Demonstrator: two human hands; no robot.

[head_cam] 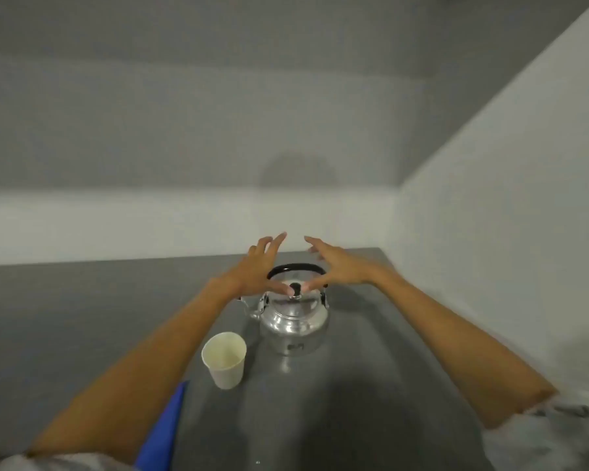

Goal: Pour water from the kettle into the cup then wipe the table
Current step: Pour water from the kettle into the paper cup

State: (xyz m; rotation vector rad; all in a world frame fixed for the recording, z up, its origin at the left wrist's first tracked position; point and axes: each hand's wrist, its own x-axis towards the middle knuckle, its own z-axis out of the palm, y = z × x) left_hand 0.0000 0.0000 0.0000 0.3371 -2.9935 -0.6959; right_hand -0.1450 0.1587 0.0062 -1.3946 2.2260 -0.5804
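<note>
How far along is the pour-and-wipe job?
Nothing done: the cup looks empty and the kettle stands upright on the table. Left hand and right hand are open above it, no grip. Pouring and wiping remain; blue cloth lies unused.

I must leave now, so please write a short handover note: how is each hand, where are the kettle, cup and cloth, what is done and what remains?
Left hand: open, fingers spread, above the kettle, holding nothing.
Right hand: open, the same.
Kettle: upright on the grey table, lid on, black handle raised.
Paper cup: upright, near-left of the kettle; looks empty.
Blue cloth: near edge, under the left forearm.
Done: nothing.
Left: grasp handle, pour, wipe.
</note>
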